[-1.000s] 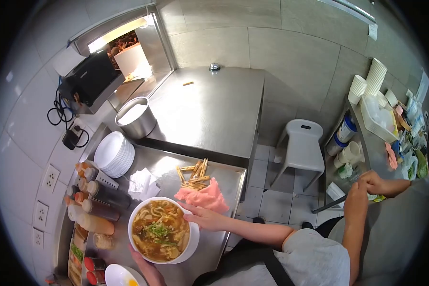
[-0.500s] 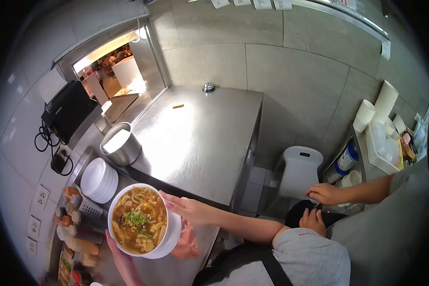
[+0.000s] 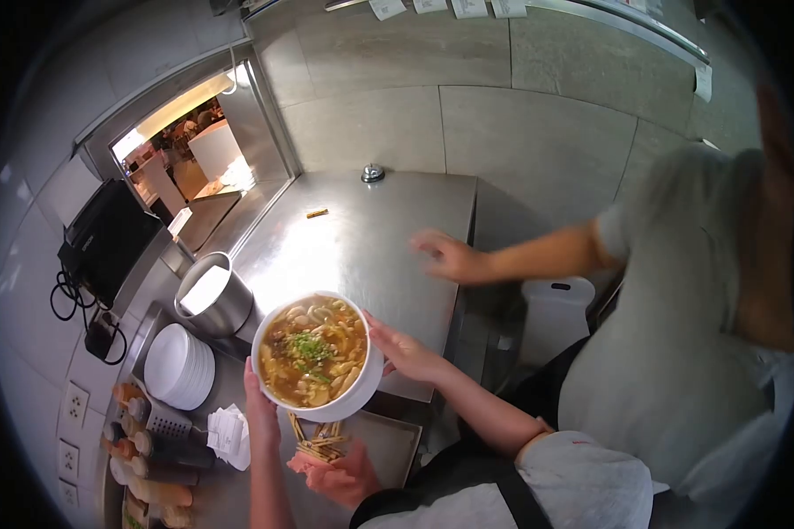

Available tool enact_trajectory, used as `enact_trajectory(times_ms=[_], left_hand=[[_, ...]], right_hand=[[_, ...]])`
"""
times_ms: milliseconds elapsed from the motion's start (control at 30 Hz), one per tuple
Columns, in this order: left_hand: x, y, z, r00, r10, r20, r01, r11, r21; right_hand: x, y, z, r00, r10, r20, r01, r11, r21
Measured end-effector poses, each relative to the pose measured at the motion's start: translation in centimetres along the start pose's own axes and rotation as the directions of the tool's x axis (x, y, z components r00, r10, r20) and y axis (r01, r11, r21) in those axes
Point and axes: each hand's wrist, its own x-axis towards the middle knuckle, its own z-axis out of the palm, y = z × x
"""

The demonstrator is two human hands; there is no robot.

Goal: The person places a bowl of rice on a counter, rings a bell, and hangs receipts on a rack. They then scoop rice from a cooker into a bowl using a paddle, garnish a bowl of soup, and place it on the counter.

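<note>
Left hand (image 3: 260, 406) and right hand (image 3: 401, 351) hold a brimming noodle soup bowl (image 3: 355, 398), fingers closed on it; a co-worker's reaching hand (image 3: 445, 256) could knock it, spilling broth.

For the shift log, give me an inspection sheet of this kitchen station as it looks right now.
Surface: brushed stainless-steel counter, carrying a small brown stick and a silver call bell.
Job's things: round white bowl of noodle soup, held above the counter's near edge.
Clutter: round steel pot, stack of white plates, sauce bottles, wooden sticks, white paper slips.
Hands: left hand and right hand grip opposite sides of the bowl.
Cables: black cables beside a black box-shaped device.
Surroundings: a co-worker's hand over the counter; lit serving hatch; white plastic stool.
</note>
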Motion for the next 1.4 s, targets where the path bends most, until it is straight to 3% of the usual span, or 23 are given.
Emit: enact_trajectory(times_ms=[167, 267, 333, 467, 533, 633, 967, 1400], left_hand=[[3.7, -3.2, 1.9, 0.993, 0.002, 0.122, 0.008, 0.997, -0.082], [5.5, -5.1, 2.7, 0.993, 0.006, 0.114, 0.009, 0.992, -0.126], [5.9, -5.1, 3.6, 0.996, -0.029, 0.083, 0.037, 0.995, -0.092], [6.8, -5.7, 4.4, 0.999, -0.039, 0.038, 0.039, 0.999, -0.010], [6.9, -5.6, 4.6, 0.988, -0.141, 0.058, 0.137, 0.988, 0.066], [7.5, -6.7, 4.6, 0.989, -0.132, 0.066, 0.129, 0.991, 0.039], [9.9, -7.9, 4.7, 0.991, -0.063, 0.117, 0.071, 0.995, -0.071], [11.8, -8.1, 5.5, 0.989, -0.128, 0.079, 0.139, 0.978, -0.153]], right_hand=[[1.4, 1.3, -3.0, 0.997, 0.043, -0.070, -0.049, 0.996, -0.081], [2.3, 2.6, -4.3, 0.996, 0.024, -0.082, -0.031, 0.996, -0.086], [2.7, 2.5, -5.0, 0.988, 0.140, -0.069, -0.138, 0.990, 0.033], [3.6, 3.7, -6.0, 0.975, 0.215, -0.065, -0.211, 0.976, 0.056], [4.2, 4.9, -6.5, 0.966, 0.257, -0.043, -0.253, 0.964, 0.076], [4.4, 5.1, -6.6, 0.971, 0.222, -0.094, -0.222, 0.975, 0.001], [5.1, 4.5, -6.7, 0.967, 0.211, -0.140, -0.212, 0.977, 0.010], [7.3, 7.3, -7.4, 0.952, 0.211, -0.220, -0.191, 0.975, 0.111]])
